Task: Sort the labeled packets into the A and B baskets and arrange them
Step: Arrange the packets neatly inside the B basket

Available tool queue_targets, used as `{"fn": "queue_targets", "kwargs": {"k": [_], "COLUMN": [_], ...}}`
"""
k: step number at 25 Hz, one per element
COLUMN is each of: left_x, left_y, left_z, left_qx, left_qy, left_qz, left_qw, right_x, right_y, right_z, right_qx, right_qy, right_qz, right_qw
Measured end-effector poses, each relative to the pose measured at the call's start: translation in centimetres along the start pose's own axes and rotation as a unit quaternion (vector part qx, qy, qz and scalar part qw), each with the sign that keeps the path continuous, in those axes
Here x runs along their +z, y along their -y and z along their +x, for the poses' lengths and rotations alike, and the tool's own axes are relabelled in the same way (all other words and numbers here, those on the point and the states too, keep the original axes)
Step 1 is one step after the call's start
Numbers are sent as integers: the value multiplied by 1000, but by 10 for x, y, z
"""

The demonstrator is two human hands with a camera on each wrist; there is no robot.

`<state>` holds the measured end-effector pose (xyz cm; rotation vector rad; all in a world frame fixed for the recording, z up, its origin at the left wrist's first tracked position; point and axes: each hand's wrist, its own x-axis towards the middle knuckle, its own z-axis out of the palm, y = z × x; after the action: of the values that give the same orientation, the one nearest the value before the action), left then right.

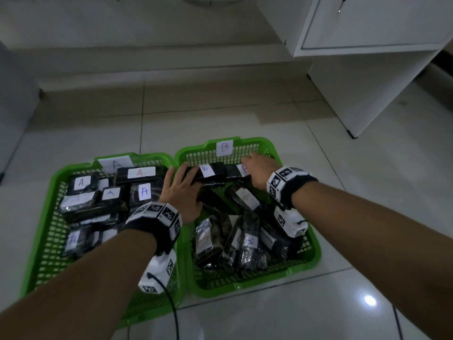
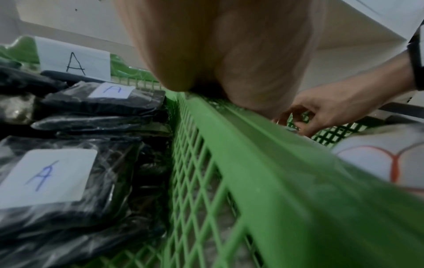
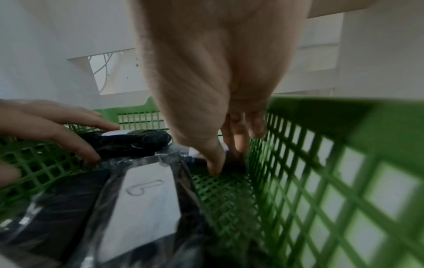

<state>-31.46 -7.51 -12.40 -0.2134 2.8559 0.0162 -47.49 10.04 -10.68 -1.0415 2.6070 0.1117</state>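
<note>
Two green baskets sit side by side on the floor. Basket A point(image 1: 56, 175) on the left holds several black packets with A labels point(image 1: 144, 191) point(image 2: 45, 177). Basket B point(image 1: 316, 249) on the right holds several black packets, some standing on edge. Along its far wall lies a B packet point(image 1: 213, 174) point(image 3: 135, 141); my left hand point(image 1: 181, 190) point(image 3: 50, 125) touches its left end with spread, fairly straight fingers. My right hand point(image 1: 257, 170) point(image 3: 226, 154) point(image 2: 305, 119) pinches the right end of a second packet point(image 1: 235, 171) in the far right corner, thumb down on the basket floor.
A loose B packet point(image 1: 245, 197) point(image 3: 146, 199) lies just behind my hands. A white cabinet point(image 1: 367, 57) stands at the back right on the tiled floor point(image 1: 220, 114). A black cable point(image 1: 171, 310) hangs from my left wrist. A grey object point(image 1: 14, 106) borders the left edge.
</note>
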Motion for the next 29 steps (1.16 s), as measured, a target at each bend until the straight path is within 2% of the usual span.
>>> {"fn": "queue_targets", "kwargs": {"k": [5,7,11,15,16,18,22,29], "left_x": [-1,-1,-3,-5,-6,-7,-7,-4], "left_y": [0,-1,-3,-4,-4,-5,-4,-3], "left_z": [-1,-2,-2,-2,-3,-3,-3,-3], "left_qx": [1,1,-6,-7,-8,-5,-7,-2], "left_qy": [-3,-2,4,13,12,9,23,23], "left_qz": [-4,-1,7,12,12,13,17,24], "left_qw": [1000,1000,1000,1000,1000,1000,1000,999], "right_x": [2,4,-6,-8,-3,4,-14,-2], "right_y": [4,2,3,13,16,18,14,13], "right_z": [5,6,0,-27,-33,-42,-40,-31], "right_qx": [-6,-7,35,38,40,40,15,-39], "right_qy": [-79,-83,-76,74,87,60,-16,-7], "right_qz": [13,24,73,50,33,31,39,-37], "right_qw": [997,996,994,995,995,997,999,999]}}
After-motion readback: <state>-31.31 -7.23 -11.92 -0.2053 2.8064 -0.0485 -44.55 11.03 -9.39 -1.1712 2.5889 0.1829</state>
